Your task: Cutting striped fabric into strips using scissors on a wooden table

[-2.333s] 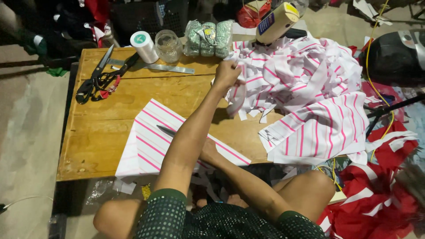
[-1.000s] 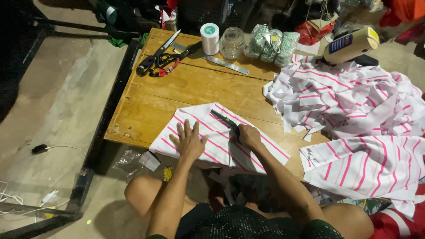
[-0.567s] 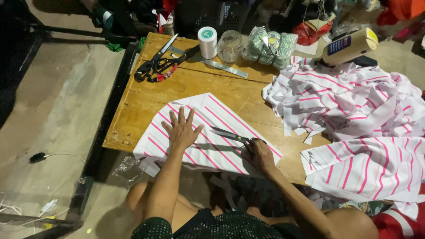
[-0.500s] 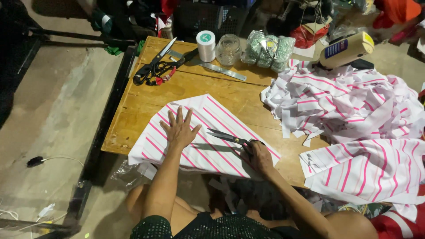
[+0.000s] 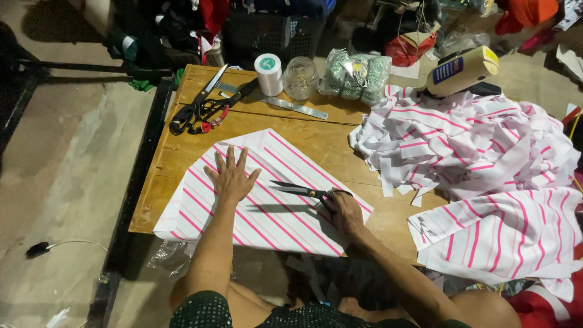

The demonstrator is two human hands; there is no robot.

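Sitting low at the 6 o'clock edge of the wooden table (image 5: 176, 152), the person has both arms stretched out over a white cloth panel with pink stripes (image 5: 267, 209). That panel lies flat on the near half of the table, its near-left corner hanging a bit past the table edge.

Left hand (image 5: 231, 176) is pressed flat on the panel, fingers spread wide, palm down, not gripping anything, just pinning the cloth. Right hand (image 5: 343, 212) sits at about 3 o'clock from the left one, fingers curled through the handles of a pair of dark scissors (image 5: 300, 190). Blades point toward 9 o'clock, aimed at the left hand but well apart from it, and they're parted a little, hovering just over the stripes with a shadow under them.

Moving out toward 2 o'clock, there's a big messy heap of the same striped fabric (image 5: 467, 152) spilling off the right side of the table, with cut strips dangling at its edge.

Far edge of the table, around 11 to 12 o'clock: a second pair of black scissors (image 5: 194, 109), a metal ruler (image 5: 291, 106) lying at a slant, a white thread spool (image 5: 268, 73), a glass jar (image 5: 300, 78) just beside it, and a clear bag of greenish stuff (image 5: 355, 74). Past the heap at 1 o'clock sits a cream-coloured cutting machine (image 5: 461, 70).
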